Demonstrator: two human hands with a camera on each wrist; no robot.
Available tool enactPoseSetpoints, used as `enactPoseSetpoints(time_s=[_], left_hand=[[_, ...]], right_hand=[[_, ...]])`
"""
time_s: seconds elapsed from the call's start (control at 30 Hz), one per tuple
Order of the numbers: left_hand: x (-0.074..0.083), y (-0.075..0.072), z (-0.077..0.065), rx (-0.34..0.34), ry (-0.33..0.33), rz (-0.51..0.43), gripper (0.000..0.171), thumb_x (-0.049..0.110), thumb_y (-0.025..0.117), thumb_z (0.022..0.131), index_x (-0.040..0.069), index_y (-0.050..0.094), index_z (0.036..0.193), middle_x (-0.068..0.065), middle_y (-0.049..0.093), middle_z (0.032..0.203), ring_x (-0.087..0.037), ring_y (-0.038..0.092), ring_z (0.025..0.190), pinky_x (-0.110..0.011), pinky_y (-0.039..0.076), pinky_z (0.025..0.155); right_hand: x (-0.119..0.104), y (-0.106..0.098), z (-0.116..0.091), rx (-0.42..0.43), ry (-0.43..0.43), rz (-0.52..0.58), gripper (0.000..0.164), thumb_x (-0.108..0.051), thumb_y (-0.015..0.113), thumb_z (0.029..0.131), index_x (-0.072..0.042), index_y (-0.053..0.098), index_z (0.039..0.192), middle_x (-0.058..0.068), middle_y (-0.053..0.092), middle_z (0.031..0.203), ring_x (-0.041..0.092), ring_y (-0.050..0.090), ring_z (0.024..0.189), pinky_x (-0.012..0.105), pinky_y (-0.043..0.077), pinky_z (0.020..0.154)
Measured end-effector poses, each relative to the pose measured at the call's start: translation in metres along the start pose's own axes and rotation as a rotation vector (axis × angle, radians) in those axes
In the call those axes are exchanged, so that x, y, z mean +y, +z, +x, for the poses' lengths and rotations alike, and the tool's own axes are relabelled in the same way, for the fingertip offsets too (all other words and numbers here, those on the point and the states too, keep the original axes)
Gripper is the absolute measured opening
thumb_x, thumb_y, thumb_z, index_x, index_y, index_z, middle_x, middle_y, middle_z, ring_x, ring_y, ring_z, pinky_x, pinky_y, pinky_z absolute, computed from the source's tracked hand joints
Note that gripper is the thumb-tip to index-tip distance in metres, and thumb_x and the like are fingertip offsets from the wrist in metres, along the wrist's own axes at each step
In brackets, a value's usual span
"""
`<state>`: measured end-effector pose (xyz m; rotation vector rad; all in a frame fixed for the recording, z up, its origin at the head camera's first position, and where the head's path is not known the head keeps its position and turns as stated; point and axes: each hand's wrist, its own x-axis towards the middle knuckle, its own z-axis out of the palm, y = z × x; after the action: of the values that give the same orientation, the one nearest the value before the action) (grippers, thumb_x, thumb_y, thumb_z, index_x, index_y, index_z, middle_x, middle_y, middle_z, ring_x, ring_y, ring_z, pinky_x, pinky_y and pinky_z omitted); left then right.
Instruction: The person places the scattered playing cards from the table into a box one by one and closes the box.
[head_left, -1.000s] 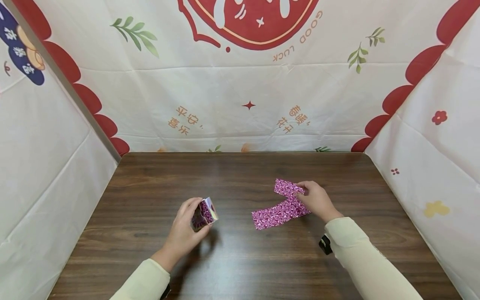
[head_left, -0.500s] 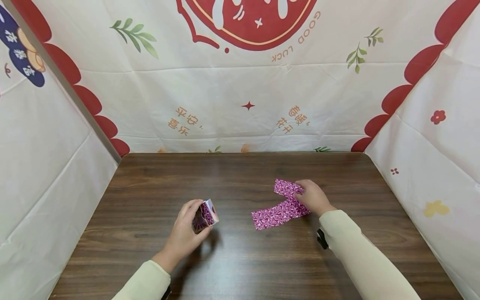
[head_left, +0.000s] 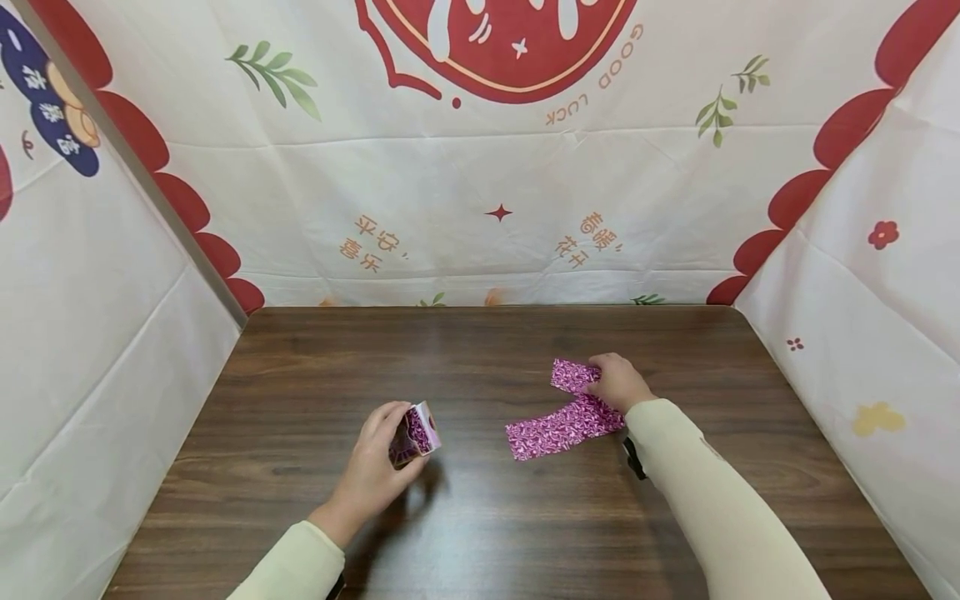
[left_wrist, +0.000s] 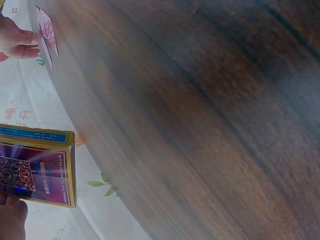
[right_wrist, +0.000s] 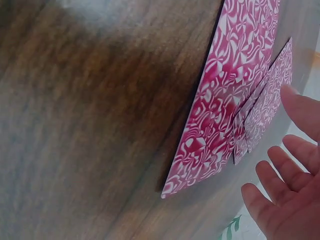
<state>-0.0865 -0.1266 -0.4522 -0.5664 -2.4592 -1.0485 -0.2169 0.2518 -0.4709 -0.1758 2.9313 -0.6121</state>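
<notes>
My left hand (head_left: 375, 462) grips a small playing-card box (head_left: 422, 429) above the left half of the table, its end facing right. Purple printing and a gold edge show on the box (left_wrist: 55, 172) in the left wrist view. Pink-and-white patterned playing cards (head_left: 551, 435) lie overlapped on the table to the right, in two strips that meet near my right hand (head_left: 621, 382). That hand reaches over the right end of the upper strip. In the right wrist view its fingers (right_wrist: 272, 182) are extended beside the cards (right_wrist: 220, 100), with the thumb close to a card edge.
The brown wooden table (head_left: 465, 533) has a far edge against a white printed cloth (head_left: 450, 183). More cloth (head_left: 847, 350) stands along the left and right sides.
My right hand and forearm have shifted slightly left and away from me over the cards. The cards look unmoved, and my left hand stays with the box in almost the same place.
</notes>
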Motion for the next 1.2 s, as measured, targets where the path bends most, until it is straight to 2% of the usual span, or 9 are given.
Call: enactPoseSetpoints(time_s=[0.23, 0.5, 0.77, 1.0, 1.2], left_hand=[[-0.001, 0.002, 0.000, 0.002, 0.009, 0.011, 0.069, 0.012, 0.083, 0.058, 0.001, 0.051, 0.119, -0.012, 0.049, 0.117, -0.024, 0.047, 0.107, -0.041, 0.043, 0.089], [-0.001, 0.002, -0.002, -0.032, -0.009, 0.028, 0.070, 0.012, 0.082, 0.059, 0.002, 0.050, 0.121, -0.011, 0.048, 0.117, -0.024, 0.047, 0.107, -0.040, 0.044, 0.088], [-0.003, 0.002, -0.002, -0.029, 0.024, 0.039, 0.069, 0.010, 0.081, 0.060, 0.002, 0.049, 0.120, -0.011, 0.047, 0.117, -0.022, 0.046, 0.107, -0.039, 0.044, 0.087], [-0.003, 0.000, -0.002, -0.035, 0.009, 0.029, 0.067, 0.010, 0.079, 0.061, 0.003, 0.049, 0.121, -0.010, 0.047, 0.118, -0.022, 0.046, 0.107, -0.039, 0.044, 0.087], [-0.005, 0.001, -0.002, -0.026, 0.018, 0.049, 0.067, 0.011, 0.080, 0.061, 0.003, 0.050, 0.120, -0.010, 0.047, 0.117, -0.022, 0.046, 0.107, -0.039, 0.044, 0.087]], right_hand=[[-0.001, -0.001, 0.004, -0.040, 0.014, -0.054, 0.056, -0.019, 0.068, 0.078, 0.008, 0.048, 0.122, 0.029, 0.044, 0.123, 0.045, 0.037, 0.116, 0.053, 0.030, 0.097], [-0.003, -0.004, 0.006, -0.086, 0.050, -0.104, 0.058, -0.019, 0.068, 0.078, 0.009, 0.045, 0.124, 0.030, 0.041, 0.124, 0.046, 0.036, 0.116, 0.053, 0.031, 0.096], [0.000, -0.002, 0.012, -0.134, 0.080, -0.114, 0.062, -0.022, 0.069, 0.078, 0.008, 0.044, 0.126, 0.030, 0.038, 0.126, 0.046, 0.032, 0.117, 0.054, 0.031, 0.096], [0.002, -0.002, 0.016, -0.129, 0.072, -0.105, 0.055, -0.023, 0.071, 0.076, 0.007, 0.051, 0.118, 0.028, 0.045, 0.117, 0.043, 0.037, 0.111, 0.053, 0.034, 0.093], [0.003, 0.001, 0.017, -0.111, 0.087, -0.056, 0.051, -0.019, 0.072, 0.075, 0.007, 0.050, 0.113, 0.026, 0.046, 0.112, 0.041, 0.039, 0.106, 0.052, 0.035, 0.092]])
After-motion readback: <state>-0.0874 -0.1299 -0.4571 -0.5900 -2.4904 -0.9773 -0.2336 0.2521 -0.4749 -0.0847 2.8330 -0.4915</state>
